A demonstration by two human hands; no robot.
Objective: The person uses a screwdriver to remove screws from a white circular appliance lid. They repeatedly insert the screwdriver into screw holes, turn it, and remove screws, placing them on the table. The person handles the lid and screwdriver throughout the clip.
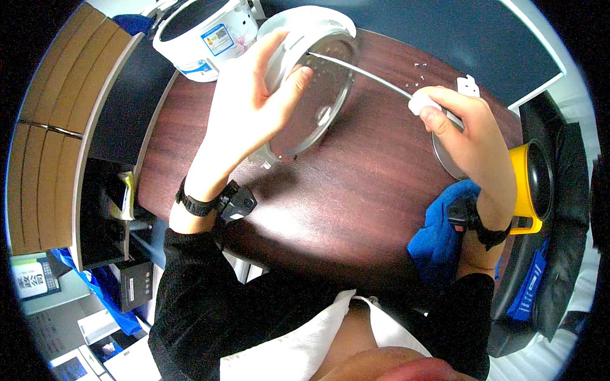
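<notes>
Open white pot at back left of a dark wooden table; nearer, the left hand grips a tilted round lid. Blue cloth crowds the right hand, clasping a slender white rod or cord that meets the lid: work seemingly midway, white scraps uncleared.

Round clear-and-white lid held steeply tilted; white cord extends rightward to white handle.

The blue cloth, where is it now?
In the head view, the blue cloth lies at the right edge of the table, below the right hand.
</notes>
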